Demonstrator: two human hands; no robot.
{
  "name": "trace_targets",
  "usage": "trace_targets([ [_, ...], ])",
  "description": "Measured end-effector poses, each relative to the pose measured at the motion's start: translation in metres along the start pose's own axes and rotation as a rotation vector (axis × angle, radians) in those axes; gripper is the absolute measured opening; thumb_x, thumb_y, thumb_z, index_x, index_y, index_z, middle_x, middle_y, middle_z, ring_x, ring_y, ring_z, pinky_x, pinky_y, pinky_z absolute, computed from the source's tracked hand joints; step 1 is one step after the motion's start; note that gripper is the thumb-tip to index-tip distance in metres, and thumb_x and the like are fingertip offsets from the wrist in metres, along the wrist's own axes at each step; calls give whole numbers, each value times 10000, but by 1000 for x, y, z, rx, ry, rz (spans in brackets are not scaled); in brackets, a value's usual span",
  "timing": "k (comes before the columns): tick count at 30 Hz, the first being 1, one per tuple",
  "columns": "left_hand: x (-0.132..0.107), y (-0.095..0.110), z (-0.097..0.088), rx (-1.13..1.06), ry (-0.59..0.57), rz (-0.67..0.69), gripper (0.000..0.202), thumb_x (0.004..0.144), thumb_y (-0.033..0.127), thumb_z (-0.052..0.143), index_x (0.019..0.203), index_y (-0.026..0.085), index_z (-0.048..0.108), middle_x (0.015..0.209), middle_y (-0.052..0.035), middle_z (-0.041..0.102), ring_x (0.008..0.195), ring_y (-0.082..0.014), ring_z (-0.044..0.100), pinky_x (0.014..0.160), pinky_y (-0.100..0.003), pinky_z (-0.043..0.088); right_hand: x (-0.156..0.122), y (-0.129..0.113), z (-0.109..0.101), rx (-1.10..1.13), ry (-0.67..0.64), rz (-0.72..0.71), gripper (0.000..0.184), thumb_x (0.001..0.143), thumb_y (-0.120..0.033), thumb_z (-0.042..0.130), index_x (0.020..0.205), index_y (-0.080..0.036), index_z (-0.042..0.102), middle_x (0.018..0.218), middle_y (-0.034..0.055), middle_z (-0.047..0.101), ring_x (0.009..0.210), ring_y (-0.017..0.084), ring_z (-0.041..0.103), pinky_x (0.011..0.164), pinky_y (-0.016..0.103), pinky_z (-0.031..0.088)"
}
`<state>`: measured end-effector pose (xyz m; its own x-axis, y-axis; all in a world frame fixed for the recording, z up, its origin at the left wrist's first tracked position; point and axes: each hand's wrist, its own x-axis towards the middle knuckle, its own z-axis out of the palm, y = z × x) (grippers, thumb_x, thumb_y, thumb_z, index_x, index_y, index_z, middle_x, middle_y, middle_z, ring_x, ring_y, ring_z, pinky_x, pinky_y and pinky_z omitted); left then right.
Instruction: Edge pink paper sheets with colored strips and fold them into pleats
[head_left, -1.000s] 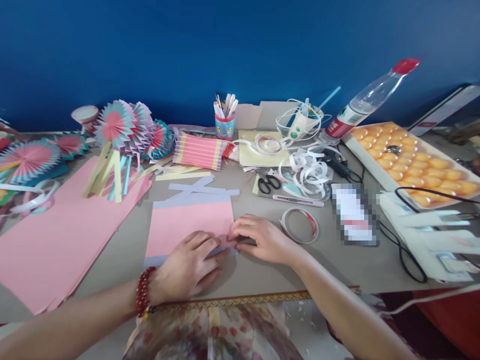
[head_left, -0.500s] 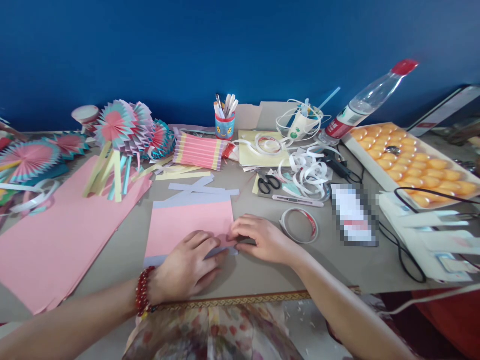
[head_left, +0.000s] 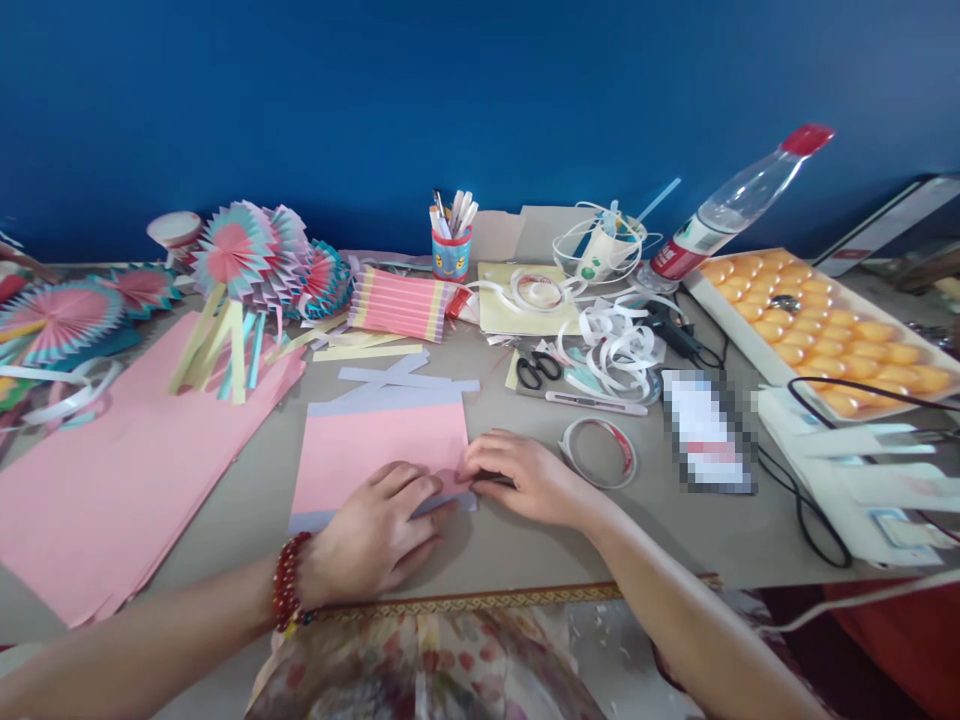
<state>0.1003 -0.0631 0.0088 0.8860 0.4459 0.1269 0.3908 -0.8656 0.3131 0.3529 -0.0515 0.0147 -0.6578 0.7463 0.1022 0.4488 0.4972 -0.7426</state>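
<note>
A pink sheet of paper [head_left: 382, 440] with lilac borders along its far and near edges lies flat in front of me. My left hand [head_left: 382, 535], wearing a red bead bracelet [head_left: 286, 580], rests over the near right part of it with its fingers apart and bent. At the right edge of the sheet, my right hand [head_left: 525, 478] has thumb and fingers closed on the paper near its corner. The fingertips of both hands are close together, and they hide part of that corner. Lilac paper strips [head_left: 390, 378] lie just beyond the sheet.
Large pink sheets [head_left: 135, 470] and paper fan rosettes [head_left: 232, 250] are on the left. At the back stand a pen cup [head_left: 451, 252] and a bottle [head_left: 739, 210]. A tape roll [head_left: 598, 452], scissors [head_left: 538, 370], a utility knife [head_left: 596, 403] and a phone [head_left: 709, 430] lie right.
The right thumb has drawn slightly closer to its fingers at the paper's corner. My left hand has stayed in place on the sheet.
</note>
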Motion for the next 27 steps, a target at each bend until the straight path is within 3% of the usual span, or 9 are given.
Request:
trace_targets([
  [3,0,1,0,-4,4,-7,271,924,296,551,1168,200,622,1137,-100,566,1100,-278,499,958,-458,451,0,0,-2,32,4,-9,174,924,-95,521,976,-198,652,1000,52,669,955,176,594,860,284,440],
  [10,0,0,-1,-11,-3,-5,278,917,293,558,1171,203,624,1135,-105,563,1100,-276,505,956,-462,456,-2,-1,-1,-8,-16,16,135,869,-147,647,994,-198,640,1028,52,664,971,185,586,857,288,437],
  [21,-1,0,0,-26,11,-5,288,918,285,556,1185,198,622,1131,-111,566,1098,-278,504,950,-470,459,-1,-1,0,-27,-22,32,156,853,-127,661,991,-197,641,1031,46,664,974,187,583,861,286,432],
  [27,-1,0,-1,-22,1,-6,283,931,280,542,1190,198,620,1143,-107,564,1101,-276,500,955,-467,455,-1,-1,0,-13,-19,27,151,895,-109,591,1002,-197,651,1026,50,667,960,182,583,855,291,439],
])
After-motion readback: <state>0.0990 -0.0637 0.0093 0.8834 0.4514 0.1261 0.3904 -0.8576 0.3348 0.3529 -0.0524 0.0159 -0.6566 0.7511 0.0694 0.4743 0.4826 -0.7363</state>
